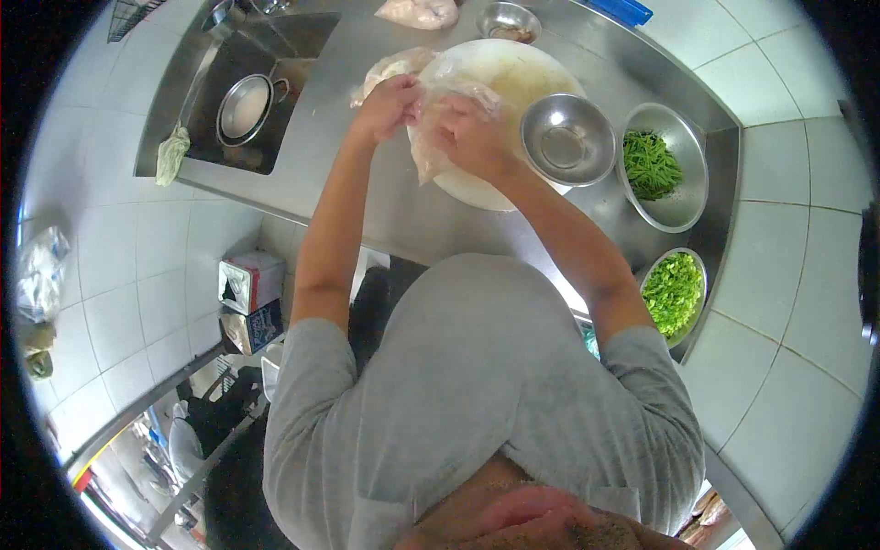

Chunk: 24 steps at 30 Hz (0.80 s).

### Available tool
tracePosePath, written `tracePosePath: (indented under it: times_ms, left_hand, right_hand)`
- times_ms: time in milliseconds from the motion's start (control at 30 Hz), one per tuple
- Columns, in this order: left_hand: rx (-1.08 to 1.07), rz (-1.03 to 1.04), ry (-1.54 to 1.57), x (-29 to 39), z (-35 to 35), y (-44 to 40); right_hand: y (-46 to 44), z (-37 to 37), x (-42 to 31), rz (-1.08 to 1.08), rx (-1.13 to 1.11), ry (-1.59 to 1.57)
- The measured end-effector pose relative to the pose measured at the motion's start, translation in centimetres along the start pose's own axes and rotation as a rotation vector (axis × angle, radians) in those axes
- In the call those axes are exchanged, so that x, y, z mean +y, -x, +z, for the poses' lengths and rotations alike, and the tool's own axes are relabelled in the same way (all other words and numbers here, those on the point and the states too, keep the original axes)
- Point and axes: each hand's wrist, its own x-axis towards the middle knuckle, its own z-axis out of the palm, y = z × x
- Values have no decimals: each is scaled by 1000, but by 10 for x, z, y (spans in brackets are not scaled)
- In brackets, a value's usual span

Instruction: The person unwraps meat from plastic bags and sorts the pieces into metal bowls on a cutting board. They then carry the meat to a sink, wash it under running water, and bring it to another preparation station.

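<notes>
Clear plastic bag (431,154) sits between a person's two bare hands over the left side of a round white board (518,66) on a steel counter (339,156). Four metal bowls line the board's far and right sides: a small bowl (493,13) at the far side with something brownish inside, a wider bowl (587,124) overlapping the board's right edge, a colander (689,194) of cut green stalks (651,165) and, nearest, a bowl (702,282) of chopped greens (672,291). Two more bags, a middle bag (396,66) beyond the left hand (391,108) and a far bag (417,11), hold pale pinkish contents. One pan (245,110) stands in the sink (259,161) at left. Both forearms reach forward; the left fingers pinch the plastic, the right hand (470,133) bends inward against it, its fingertips too obscured to tell their grip.
</notes>
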Motion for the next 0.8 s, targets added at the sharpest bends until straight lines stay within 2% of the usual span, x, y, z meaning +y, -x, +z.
tracePosePath:
  times_ms: [67,167,267,367,467,533,633,800]
  left_hand:
    - [9,-17,-19,-1,0,4]
    - [50,-13,-21,-5,-2,7]
    - [74,16,-9,-8,-2,7]
    - [44,13,-41,-11,-2,3]
    - [31,22,-205,-7,1,-8]
    - [41,58,-346,-4,6,-6]
    - [90,129,-378,-7,4,-10]
    - [48,158,-212,-18,1,-13]
  right_hand:
    - [-3,10,13,74,-9,-5]
    - [1,-3,19,14,116,5]
    - [15,-36,-9,30,203,42]
    - [30,-35,-31,390,-214,21]
    - [44,-11,-16,261,-136,36]
    - [47,-10,-7,318,-170,-89]
    - [47,-27,0,334,-160,-209]
    - [13,-51,-19,417,-4,-287]
